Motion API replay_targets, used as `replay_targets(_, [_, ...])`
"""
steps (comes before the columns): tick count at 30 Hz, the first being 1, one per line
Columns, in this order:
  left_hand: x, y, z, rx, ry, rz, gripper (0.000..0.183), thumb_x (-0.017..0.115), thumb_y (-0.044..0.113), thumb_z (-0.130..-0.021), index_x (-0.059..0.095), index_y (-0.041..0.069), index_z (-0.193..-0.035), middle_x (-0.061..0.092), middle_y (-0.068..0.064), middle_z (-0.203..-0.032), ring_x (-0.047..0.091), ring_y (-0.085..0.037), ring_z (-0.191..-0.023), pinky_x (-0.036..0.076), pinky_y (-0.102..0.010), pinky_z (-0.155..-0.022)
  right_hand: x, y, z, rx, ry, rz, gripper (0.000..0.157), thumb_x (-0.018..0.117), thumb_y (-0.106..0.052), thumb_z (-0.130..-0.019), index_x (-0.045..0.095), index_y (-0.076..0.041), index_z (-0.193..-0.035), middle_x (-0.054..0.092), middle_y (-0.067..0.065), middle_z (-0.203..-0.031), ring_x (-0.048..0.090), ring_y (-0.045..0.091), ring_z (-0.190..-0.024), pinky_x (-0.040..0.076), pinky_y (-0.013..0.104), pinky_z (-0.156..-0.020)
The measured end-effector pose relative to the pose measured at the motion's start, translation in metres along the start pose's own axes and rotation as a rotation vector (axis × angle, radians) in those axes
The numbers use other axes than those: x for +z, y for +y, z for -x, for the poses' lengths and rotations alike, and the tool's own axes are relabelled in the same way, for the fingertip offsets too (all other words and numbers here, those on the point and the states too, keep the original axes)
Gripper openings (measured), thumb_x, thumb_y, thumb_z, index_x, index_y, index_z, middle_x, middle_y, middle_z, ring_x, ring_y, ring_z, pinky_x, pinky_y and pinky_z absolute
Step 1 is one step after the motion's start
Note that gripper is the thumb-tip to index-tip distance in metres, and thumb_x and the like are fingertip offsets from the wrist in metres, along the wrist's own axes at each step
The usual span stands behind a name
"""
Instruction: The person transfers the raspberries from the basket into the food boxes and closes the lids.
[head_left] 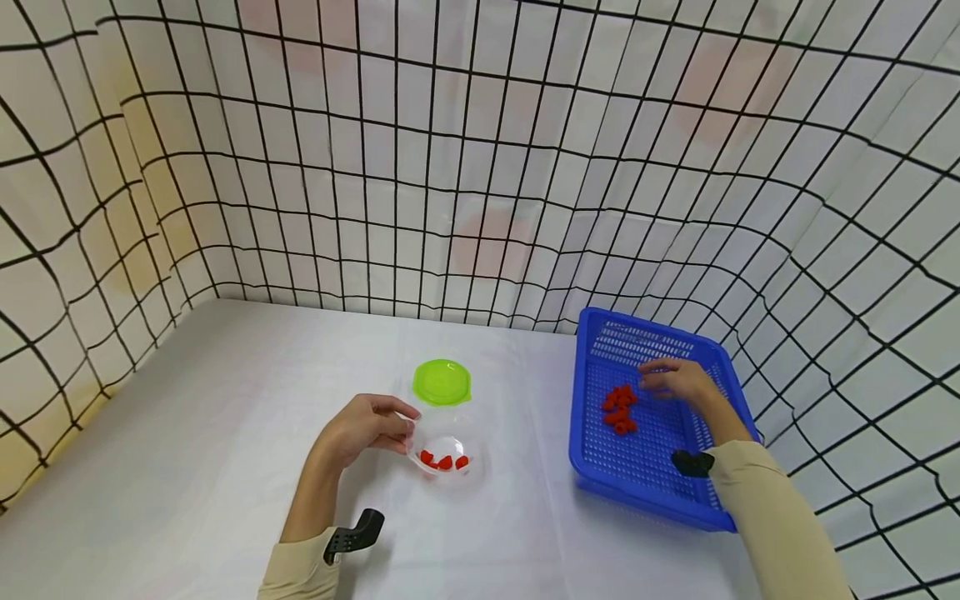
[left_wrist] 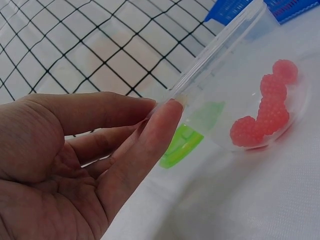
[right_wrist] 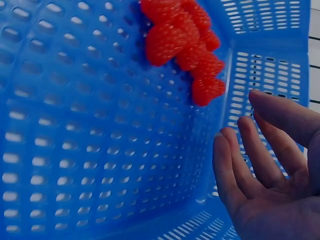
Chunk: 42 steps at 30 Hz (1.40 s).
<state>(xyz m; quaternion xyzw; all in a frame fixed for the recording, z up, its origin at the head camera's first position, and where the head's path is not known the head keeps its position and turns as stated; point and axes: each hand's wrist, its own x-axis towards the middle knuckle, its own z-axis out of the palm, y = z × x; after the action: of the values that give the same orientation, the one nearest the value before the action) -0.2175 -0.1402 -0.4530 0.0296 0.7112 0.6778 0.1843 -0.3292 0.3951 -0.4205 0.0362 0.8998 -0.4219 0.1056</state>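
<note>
My left hand (head_left: 366, 429) pinches the rim of a clear plastic bowl (left_wrist: 225, 75) between thumb and fingers. The bowl tilts on the white cloth, with several red raspberries (left_wrist: 274, 111) gathered low inside it. On the right, my right hand (head_left: 681, 385) hovers over a blue basket (head_left: 576, 408). Its fingers are loosely bent and hold nothing, as the right wrist view shows. A cluster of raspberries (right_wrist: 185, 42) lies on the basket's slotted floor, just to the left of that hand in the head view and apart from the fingertips.
A bright green lid (head_left: 441, 382) lies flat on the cloth just beyond the bowl. Black netting (head_left: 397, 175) over white sheeting stands at the back and both sides. The white-covered table (head_left: 225, 400) stretches to the left of the bowl.
</note>
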Motion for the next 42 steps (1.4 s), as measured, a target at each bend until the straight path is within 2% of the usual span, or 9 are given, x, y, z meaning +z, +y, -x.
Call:
replay_targets(7, [0.000, 0.000, 0.000, 0.010, 0.004, -0.003, 0.033, 0.066, 0.002, -0.091, 0.063, -0.015, -0.119, 0.067, -0.011, -0.083, 0.068, -0.018, -0.066, 0.064, -0.031, -0.071, 0.003, 0.007, 0.001, 0.009, -0.054, 0.042, 0.041, 0.064, -0.012, -0.098, 0.059, 0.007, -0.134, 0.057, 0.030, -0.138, 0.066, 0.035, -0.115, 0.057, 0.049, -0.099])
replay_targets(16, [0.001, -0.001, 0.000, 0.001, 0.004, -0.001, 0.034, 0.065, 0.001, -0.091, 0.062, -0.016, -0.120, 0.068, -0.010, -0.082, 0.068, -0.018, -0.067, 0.064, -0.031, -0.071, 0.006, 0.011, 0.003, 0.038, -0.099, 0.026, 0.037, 0.064, -0.008, -0.097, 0.061, 0.009, -0.130, 0.061, 0.029, -0.131, 0.069, 0.029, -0.108, 0.058, 0.050, -0.097])
replay_targets(22, [0.001, -0.002, 0.000, 0.003, 0.004, -0.001, 0.034, 0.065, 0.001, -0.091, 0.062, -0.016, -0.120, 0.067, -0.010, -0.082, 0.068, -0.017, -0.066, 0.064, -0.030, -0.070, 0.008, 0.014, 0.002, 0.056, -0.099, 0.009, 0.037, 0.068, -0.008, -0.094, 0.063, 0.008, -0.127, 0.066, 0.024, -0.126, 0.069, 0.026, -0.106, 0.057, 0.050, -0.097])
replay_targets(28, [0.002, -0.002, 0.000, 0.006, 0.000, -0.006, 0.034, 0.065, 0.002, -0.092, 0.062, -0.016, -0.121, 0.067, -0.010, -0.084, 0.068, -0.017, -0.068, 0.064, -0.030, -0.071, 0.009, 0.015, 0.004, 0.069, -0.111, 0.012, 0.042, 0.068, -0.007, -0.094, 0.060, 0.008, -0.132, 0.071, 0.020, -0.117, 0.069, 0.028, -0.107, 0.056, 0.052, -0.099])
replay_targets(35, [0.001, -0.001, 0.001, 0.012, 0.000, -0.008, 0.034, 0.064, 0.002, -0.092, 0.061, -0.017, -0.121, 0.069, -0.009, -0.083, 0.068, -0.017, -0.070, 0.064, -0.030, -0.071, 0.012, 0.018, 0.002, 0.077, -0.110, 0.012, 0.043, 0.071, -0.011, -0.094, 0.062, 0.007, -0.131, 0.069, 0.021, -0.122, 0.070, 0.025, -0.105, 0.058, 0.049, -0.097])
replay_targets(42, [0.001, 0.000, 0.003, 0.021, -0.008, -0.004, 0.035, 0.065, 0.003, -0.092, 0.061, -0.017, -0.121, 0.069, -0.008, -0.083, 0.068, -0.016, -0.070, 0.064, -0.029, -0.071, 0.012, 0.017, 0.001, 0.088, -0.090, 0.019, 0.041, 0.072, -0.013, -0.093, 0.064, 0.006, -0.128, 0.072, 0.019, -0.117, 0.070, 0.026, -0.103, 0.059, 0.047, -0.094])
